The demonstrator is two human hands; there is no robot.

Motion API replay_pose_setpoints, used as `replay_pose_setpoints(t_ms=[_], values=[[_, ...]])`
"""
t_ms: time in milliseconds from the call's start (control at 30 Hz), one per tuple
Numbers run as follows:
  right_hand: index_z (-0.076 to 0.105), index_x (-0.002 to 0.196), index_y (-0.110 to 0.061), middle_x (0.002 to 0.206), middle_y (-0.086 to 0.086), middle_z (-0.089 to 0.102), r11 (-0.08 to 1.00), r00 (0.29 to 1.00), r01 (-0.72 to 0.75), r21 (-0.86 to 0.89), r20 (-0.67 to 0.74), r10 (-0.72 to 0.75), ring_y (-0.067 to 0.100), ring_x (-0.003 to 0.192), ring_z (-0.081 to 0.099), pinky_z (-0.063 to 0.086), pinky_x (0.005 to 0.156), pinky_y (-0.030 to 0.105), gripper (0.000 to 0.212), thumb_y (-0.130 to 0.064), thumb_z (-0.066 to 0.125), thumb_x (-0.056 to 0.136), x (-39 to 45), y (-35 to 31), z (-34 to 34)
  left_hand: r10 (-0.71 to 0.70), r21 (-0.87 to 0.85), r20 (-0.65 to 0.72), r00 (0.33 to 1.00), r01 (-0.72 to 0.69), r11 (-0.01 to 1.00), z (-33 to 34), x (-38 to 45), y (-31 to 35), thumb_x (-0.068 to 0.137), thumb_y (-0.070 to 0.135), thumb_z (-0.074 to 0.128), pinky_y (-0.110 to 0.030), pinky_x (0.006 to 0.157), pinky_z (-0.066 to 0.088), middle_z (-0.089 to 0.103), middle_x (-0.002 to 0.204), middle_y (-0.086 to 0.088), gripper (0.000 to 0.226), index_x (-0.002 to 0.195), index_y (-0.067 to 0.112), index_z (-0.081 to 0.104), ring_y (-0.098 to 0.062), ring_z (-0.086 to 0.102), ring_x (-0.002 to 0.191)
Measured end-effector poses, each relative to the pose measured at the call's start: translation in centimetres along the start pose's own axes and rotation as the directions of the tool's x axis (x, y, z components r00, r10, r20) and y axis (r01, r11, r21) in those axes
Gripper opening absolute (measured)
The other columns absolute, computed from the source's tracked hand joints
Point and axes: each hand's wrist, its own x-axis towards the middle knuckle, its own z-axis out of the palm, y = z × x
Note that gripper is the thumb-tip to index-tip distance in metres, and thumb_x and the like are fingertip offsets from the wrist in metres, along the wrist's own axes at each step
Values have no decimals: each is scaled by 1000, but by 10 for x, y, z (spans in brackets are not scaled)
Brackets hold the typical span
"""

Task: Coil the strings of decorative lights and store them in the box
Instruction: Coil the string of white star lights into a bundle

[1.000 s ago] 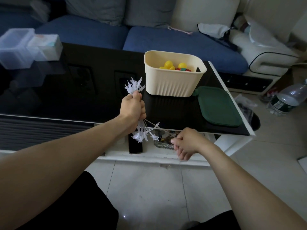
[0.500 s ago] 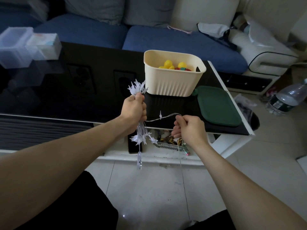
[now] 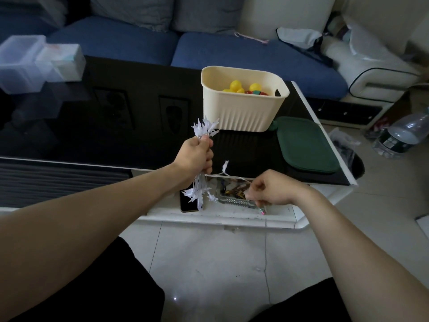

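1. Left hand [image 3: 197, 156] is fisted round the coiled star lights [image 3: 204, 130], in front of the cream box [image 3: 241, 112], keeping the loops together;
2. Right hand [image 3: 271, 188] pinches the loose strand [image 3: 228, 174], nearer than the box, apparently feeding another loop;
3. Box sits open on the surface [image 3: 139, 112], ready for storing.

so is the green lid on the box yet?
No, the green lid lies flat on the table beside the open box.

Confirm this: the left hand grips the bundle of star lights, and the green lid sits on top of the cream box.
Not quite. In the head view the green lid lies flat on the black table beside the cream box, which stands open. The left hand does grip the bundle of star lights.
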Motion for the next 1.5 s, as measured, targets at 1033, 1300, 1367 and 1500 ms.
replay_pose_setpoints(t_ms=[1033,1300,1367,1500], values=[[60,76,-5,54,3,51,726,917,-110,679,-213,338,21,56,58,45,52,21,27,-21,67,96,-158,156,36,-132,69,245,960,119,991,179,-50,-6,104,14,31,-29,46,34,31,61,1,26,79,18,38,-12,28,46],[71,79,-8,81,10,73,557,660,-233,797,-290,692,25,80,69,49,74,30,19,-24,76,88,-201,234,122,-274,71,225,935,265,962,204,-84,-79,103,11,33,-19,37,14,28,46,7,40,64,22,30,-8,19,37],[67,86,-8,84,12,72,320,678,-146,936,-141,721,28,84,71,49,80,36,16,-22,74,90,-214,238,132,-308,52,223,925,304,951,207,-91,-93,100,6,30,-19,37,14,25,49,5,40,64,22,28,-9,17,37],[61,81,-9,56,3,54,127,663,-25,992,-79,745,21,57,60,54,73,34,16,-15,67,94,-231,247,138,-318,85,251,914,306,948,214,-105,-116,101,7,28,-21,37,23,22,55,1,36,68,20,26,-11,20,38]])
